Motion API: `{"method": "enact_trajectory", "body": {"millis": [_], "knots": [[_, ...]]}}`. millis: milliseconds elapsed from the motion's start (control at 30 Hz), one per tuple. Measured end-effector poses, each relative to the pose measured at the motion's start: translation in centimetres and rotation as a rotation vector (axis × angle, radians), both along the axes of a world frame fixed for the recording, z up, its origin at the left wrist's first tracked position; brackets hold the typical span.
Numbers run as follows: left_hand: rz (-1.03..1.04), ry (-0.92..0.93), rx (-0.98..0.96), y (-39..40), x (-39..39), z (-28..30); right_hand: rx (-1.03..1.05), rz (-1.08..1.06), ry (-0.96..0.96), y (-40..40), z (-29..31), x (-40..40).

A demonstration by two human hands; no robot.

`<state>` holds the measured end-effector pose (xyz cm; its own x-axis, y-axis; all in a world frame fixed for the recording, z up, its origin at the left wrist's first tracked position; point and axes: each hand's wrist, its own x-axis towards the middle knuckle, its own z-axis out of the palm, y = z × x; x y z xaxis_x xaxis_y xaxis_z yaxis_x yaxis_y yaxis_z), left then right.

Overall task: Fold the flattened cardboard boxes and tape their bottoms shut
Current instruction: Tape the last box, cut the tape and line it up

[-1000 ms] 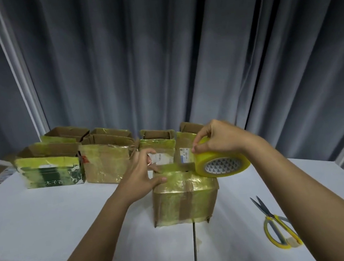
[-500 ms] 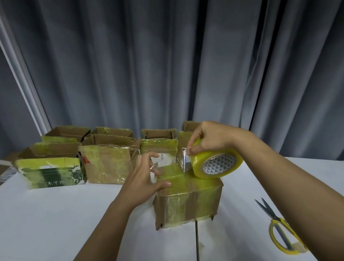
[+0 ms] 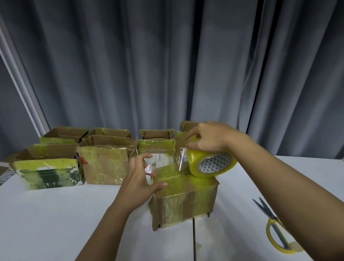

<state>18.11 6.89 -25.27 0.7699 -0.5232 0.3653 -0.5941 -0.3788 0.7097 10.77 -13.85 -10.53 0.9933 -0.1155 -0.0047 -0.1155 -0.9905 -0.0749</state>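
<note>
A small cardboard box [image 3: 184,202], wrapped in yellowish tape, stands bottom-up in the middle of the white table [image 3: 48,221]. My left hand [image 3: 140,179] rests on its top left edge, thumb on the taped face, and pinches the loose end of a clear tape strip. My right hand [image 3: 209,138] grips a roll of clear yellow tape [image 3: 212,163] just above the box's top right corner. A short strip runs between the roll and my left fingers.
Several folded, taped boxes [image 3: 106,164] stand in a row along the back of the table, open side up. Yellow-handled scissors [image 3: 275,232] lie at the right near my forearm. Grey curtains hang behind. A seam splits the tabletop below the box.
My right hand has pulled the roll away from my left hand, drawing out a strip of tape over the box top. The left hand stays on the box.
</note>
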Motion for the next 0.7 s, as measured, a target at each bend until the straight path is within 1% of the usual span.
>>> {"method": "enact_trajectory", "body": {"millis": [67, 100, 133, 233, 267, 333, 400, 467, 500, 600, 700], "knots": [[0.018, 0.003, -0.006, 0.0, 0.0, -0.1, -0.077, -0.038, -0.091, -0.4, 0.0, 0.0], [0.029, 0.004, -0.014, 0.0, -0.1, -0.1, -0.068, -0.066, -0.115, -0.7, -0.1, 0.0], [0.037, 0.002, -0.02, -0.1, -0.1, -0.2, 0.003, -0.096, -0.115, -1.1, -0.2, -0.1], [0.048, 0.0, -0.029, -0.2, -0.1, -0.3, 0.443, -0.142, -0.07, -2.7, -0.8, -1.0], [0.05, 0.001, -0.034, -0.3, -0.2, -0.3, 0.548, -0.141, -0.092, -3.1, -1.1, -1.3], [0.053, 0.003, -0.045, -0.3, -0.2, -0.2, 0.608, -0.146, -0.18, -3.6, -1.8, -1.6], [0.058, 0.009, -0.062, -0.4, -0.4, -0.2, 0.581, -0.15, -0.228, -3.7, -2.3, -1.6], [0.069, 0.026, -0.089, -0.4, -0.6, -0.3, 0.527, -0.138, -0.197, -3.2, -2.1, -1.3], [0.078, 0.035, -0.107, -0.4, -0.6, -0.4, 0.474, -0.132, -0.163, -2.7, -1.7, -1.1], [0.107, 0.072, -0.167, -0.4, -0.8, -0.9, 0.226, -0.101, -0.104, -1.0, -0.8, -0.4], [0.118, 0.134, -0.247, -0.5, -0.8, -1.5, 0.105, -0.076, -0.112, 0.0, -0.8, 0.0]]}}
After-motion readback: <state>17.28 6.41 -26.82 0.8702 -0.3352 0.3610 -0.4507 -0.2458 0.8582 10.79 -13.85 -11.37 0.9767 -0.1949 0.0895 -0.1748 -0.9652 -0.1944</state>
